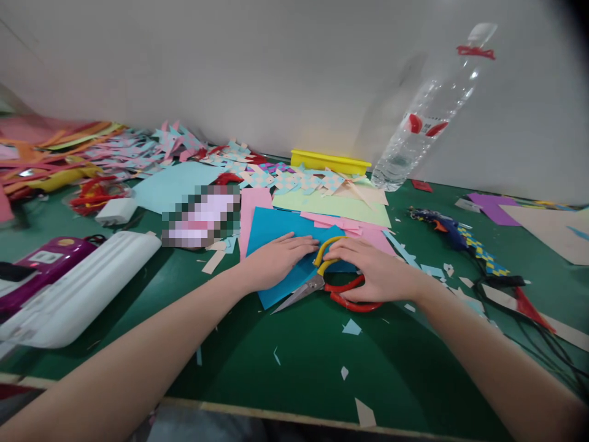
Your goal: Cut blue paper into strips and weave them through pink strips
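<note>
Metal scissors [315,283], pointing lower-left, long axis diagonal (blades [297,296] apparently closed)

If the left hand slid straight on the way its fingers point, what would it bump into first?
Probably the yellow scissors handle, just past the fingertips of the left hand, with the right hand behind it. One picture can't show whether the handle sits a bit higher.

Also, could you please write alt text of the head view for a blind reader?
The left hand rests on blue paper while the right hand holds yellow-and-red-handled scissors. Paper scraps litter the green table; a clear bottle stands behind.
</note>
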Demonstrator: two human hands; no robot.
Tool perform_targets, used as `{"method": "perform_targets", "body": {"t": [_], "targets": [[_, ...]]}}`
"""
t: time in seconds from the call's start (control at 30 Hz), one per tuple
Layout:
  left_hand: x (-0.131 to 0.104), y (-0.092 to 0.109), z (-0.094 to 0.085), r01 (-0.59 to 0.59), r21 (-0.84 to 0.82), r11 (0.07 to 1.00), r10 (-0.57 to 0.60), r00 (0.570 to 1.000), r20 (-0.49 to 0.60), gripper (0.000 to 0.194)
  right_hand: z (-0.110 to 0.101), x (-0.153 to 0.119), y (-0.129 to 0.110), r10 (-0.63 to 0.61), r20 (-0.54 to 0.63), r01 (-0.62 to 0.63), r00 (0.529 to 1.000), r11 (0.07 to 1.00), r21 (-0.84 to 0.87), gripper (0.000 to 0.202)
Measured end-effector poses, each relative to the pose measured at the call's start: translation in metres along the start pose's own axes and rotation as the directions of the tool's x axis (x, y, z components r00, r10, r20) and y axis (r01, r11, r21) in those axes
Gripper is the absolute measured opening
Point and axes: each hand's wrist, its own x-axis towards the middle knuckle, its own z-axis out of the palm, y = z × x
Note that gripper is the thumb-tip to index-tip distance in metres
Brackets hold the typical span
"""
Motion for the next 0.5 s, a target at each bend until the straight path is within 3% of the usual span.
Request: {"method": "perform_targets", "body": {"t": [0.17,0.5], "targets": [[-0.001,-0.002,0.001,-0.001,0.002,1.0,0.001,1.0,0.011,0.043,0.002,0.0,0.005,-0.006,0.048,0.003,0.999,0.997,0.076,0.05],[0.0,0.0,0.001,0.039,-0.017,0.999,-0.039,0.999,-0.008,0.042,0.003,0.01,-0.001,-0.045,0.053,0.041,0.998,0.997,0.063,0.05]]}}
